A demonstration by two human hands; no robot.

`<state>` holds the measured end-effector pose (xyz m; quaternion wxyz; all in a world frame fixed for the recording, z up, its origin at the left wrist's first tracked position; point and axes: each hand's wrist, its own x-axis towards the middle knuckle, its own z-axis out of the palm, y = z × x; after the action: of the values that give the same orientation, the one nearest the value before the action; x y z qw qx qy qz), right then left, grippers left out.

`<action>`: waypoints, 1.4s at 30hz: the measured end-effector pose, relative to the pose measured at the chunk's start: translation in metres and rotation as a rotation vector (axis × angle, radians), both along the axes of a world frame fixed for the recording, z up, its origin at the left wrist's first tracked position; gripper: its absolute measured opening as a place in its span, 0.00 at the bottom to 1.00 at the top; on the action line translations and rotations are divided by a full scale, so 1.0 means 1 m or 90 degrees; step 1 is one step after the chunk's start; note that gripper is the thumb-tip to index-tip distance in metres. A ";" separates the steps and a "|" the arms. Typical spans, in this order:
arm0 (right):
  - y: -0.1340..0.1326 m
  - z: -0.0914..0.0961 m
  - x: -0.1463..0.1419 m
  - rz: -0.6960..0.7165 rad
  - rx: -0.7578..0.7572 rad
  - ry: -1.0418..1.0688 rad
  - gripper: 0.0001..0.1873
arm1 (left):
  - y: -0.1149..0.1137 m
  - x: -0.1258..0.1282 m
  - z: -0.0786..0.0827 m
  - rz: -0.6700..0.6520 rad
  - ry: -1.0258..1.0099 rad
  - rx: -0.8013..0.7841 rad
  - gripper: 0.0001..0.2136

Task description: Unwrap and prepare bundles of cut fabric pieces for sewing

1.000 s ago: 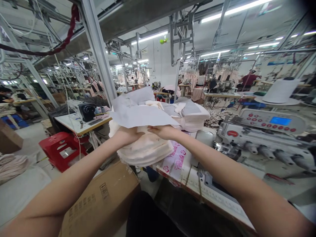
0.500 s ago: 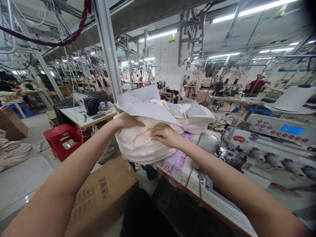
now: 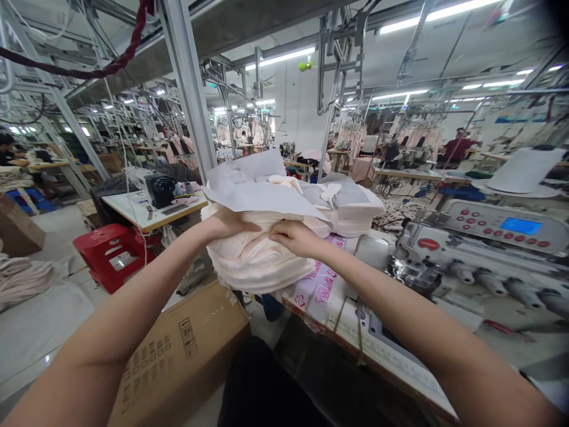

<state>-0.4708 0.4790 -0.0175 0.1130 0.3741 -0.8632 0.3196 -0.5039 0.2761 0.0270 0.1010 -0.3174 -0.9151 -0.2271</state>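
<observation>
A thick stack of cream fabric pieces (image 3: 258, 267) rests at the table's left end, its layers folded and bulging toward me. Grey paper sheets (image 3: 267, 198) lie over its top. My left hand (image 3: 231, 225) reaches into the stack's upper left side below the paper, thumb showing and the other fingers hidden among the layers. On the front of the stack, my right hand (image 3: 293, 237) is closed, fingertips pinching a fold of the cream fabric. Behind to the right sits another tied bundle of cream fabric (image 3: 355, 216) with grey paper on it.
An overlock sewing machine (image 3: 427, 255) stands on the right of the table, with a white thread cone (image 3: 527, 169) behind it. Below left is a cardboard box (image 3: 186, 350). A red plastic stool (image 3: 106, 255) stands near another sewing machine table (image 3: 151, 210). A metal post (image 3: 189, 89) rises behind the stack.
My right hand has moved slightly up and its fingers have drawn together on the fabric, bunching the front folds. My left hand stays at the upper left of the stack.
</observation>
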 end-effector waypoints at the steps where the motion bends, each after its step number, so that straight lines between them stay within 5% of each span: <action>1: -0.001 0.001 0.000 -0.006 -0.007 -0.018 0.07 | 0.001 0.010 -0.001 0.006 0.054 -0.007 0.29; 5: -0.001 0.002 -0.004 -0.011 -0.051 -0.083 0.08 | 0.008 0.060 -0.012 0.031 0.338 -0.004 0.14; 8: -0.002 0.001 -0.008 -0.016 -0.077 -0.120 0.10 | 0.011 0.082 -0.031 -0.062 0.409 -0.039 0.08; 11: -0.003 0.001 -0.010 -0.015 -0.094 -0.116 0.13 | 0.010 0.077 -0.050 -0.144 0.362 -0.098 0.09; 15: -0.005 0.000 -0.011 -0.007 -0.100 -0.114 0.13 | 0.008 0.061 -0.062 -0.138 0.386 -0.103 0.09; 22: -0.001 0.001 -0.004 -0.007 -0.094 -0.087 0.08 | 0.004 0.057 -0.054 -0.057 0.376 -0.132 0.10; 26: 0.004 -0.006 0.020 -0.002 -0.142 0.167 0.08 | 0.002 0.051 -0.043 0.036 0.310 -0.087 0.10; 29: 0.005 -0.019 0.030 0.044 -0.064 0.292 0.10 | 0.000 0.044 -0.036 0.086 0.282 -0.061 0.09; 34: 0.004 -0.032 0.009 0.046 -0.047 0.229 0.06 | -0.004 0.034 -0.025 -0.014 0.287 -0.031 0.07; 42: 0.002 -0.019 0.000 0.063 -0.067 0.070 0.05 | -0.010 0.037 -0.021 -0.125 0.255 -0.059 0.13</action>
<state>-0.4711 0.4810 -0.0366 0.1637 0.4269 -0.8182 0.3486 -0.4673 0.2663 0.0061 0.2432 -0.4481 -0.8510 -0.1262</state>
